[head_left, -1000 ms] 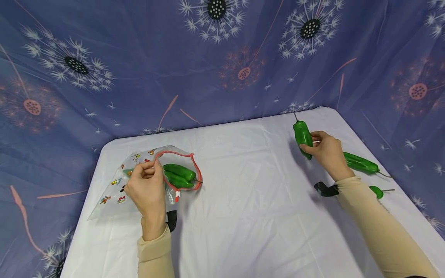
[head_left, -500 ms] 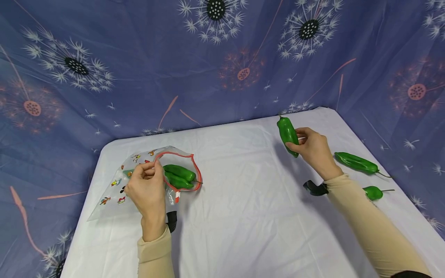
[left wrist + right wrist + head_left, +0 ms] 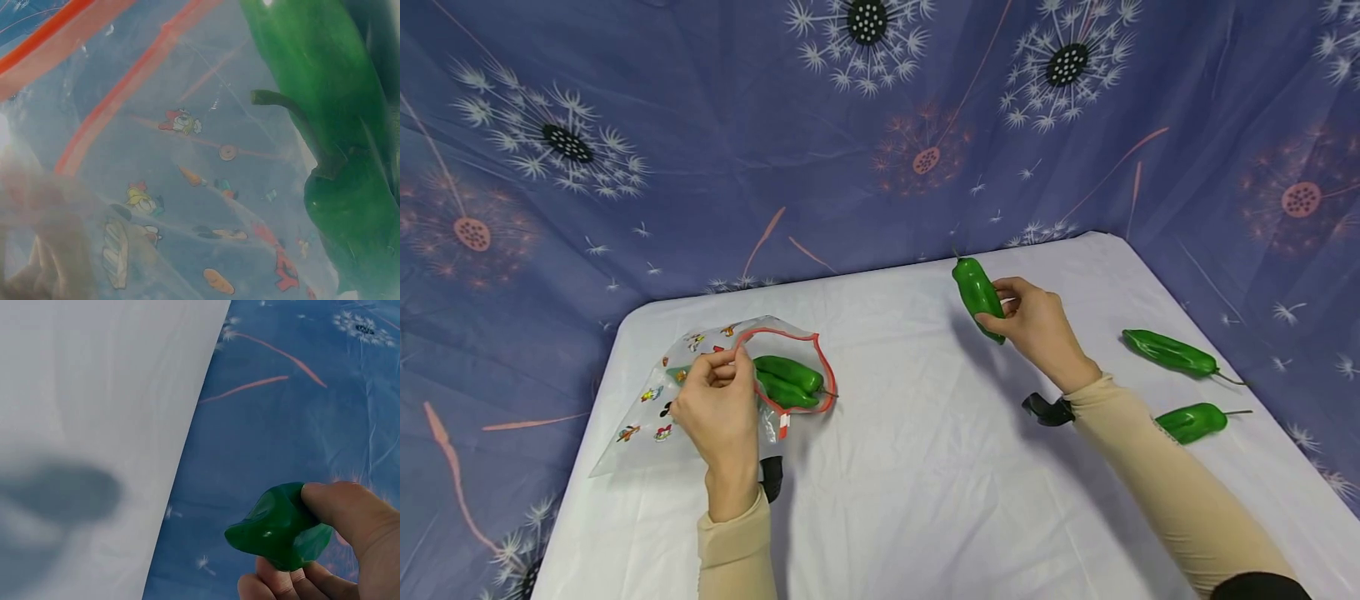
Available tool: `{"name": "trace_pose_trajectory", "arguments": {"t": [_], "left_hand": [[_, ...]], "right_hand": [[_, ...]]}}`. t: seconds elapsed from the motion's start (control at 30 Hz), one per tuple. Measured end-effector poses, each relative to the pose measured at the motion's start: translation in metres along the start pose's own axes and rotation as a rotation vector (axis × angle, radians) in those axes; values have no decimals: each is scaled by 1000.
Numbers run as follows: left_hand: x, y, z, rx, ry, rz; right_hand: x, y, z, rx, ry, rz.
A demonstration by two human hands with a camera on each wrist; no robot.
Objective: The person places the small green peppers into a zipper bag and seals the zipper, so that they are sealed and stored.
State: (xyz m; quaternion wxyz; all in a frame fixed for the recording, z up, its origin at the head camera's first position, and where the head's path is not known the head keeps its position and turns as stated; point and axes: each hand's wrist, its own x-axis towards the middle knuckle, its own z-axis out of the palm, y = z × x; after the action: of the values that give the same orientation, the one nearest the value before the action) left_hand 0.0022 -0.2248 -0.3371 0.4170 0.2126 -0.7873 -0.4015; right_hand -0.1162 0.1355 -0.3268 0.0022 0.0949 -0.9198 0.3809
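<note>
My left hand (image 3: 718, 412) pinches the upper edge of a clear zip bag (image 3: 647, 425) with a red rim and small cartoon prints, keeping its mouth open toward the right. Two green peppers (image 3: 790, 379) lie inside the bag, a stem poking out over the rim. In the left wrist view the peppers (image 3: 331, 81) fill the right side behind the plastic. Above the table, my right hand (image 3: 1037, 329) grips another green pepper (image 3: 976, 292) between thumb and fingers, stem pointing up and away. The right wrist view shows the lower tip of that pepper (image 3: 275, 528) under the thumb.
Two more green peppers lie on the right of the table, one farther back (image 3: 1172, 352) and one nearer (image 3: 1195, 422), partly behind the right sleeve. A white cloth (image 3: 910, 467) covers the table. A dandelion-print curtain (image 3: 737, 167) hangs along the back and sides.
My right hand has carried its pepper leftward across the table, away from the two peppers at the right, which are now less covered. The left hand and bag have stayed put.
</note>
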Motion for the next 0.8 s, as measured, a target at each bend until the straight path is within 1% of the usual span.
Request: {"name": "trace_pose_trajectory", "arguments": {"t": [0.2,0.37,0.6,0.8], "left_hand": [[0,0,0,-13,-2,7],[0,0,-1,-17,-6,10],[1,-1,-1,-16,-6,21],[2,-1,-1,-1,2,30]], "right_hand": [[2,-11,13,16,-20,-14],[2,-24,22,42,-31,-46],[-4,-38,35,46,-64,-83],[-10,-46,46,57,-76,-140]]}}
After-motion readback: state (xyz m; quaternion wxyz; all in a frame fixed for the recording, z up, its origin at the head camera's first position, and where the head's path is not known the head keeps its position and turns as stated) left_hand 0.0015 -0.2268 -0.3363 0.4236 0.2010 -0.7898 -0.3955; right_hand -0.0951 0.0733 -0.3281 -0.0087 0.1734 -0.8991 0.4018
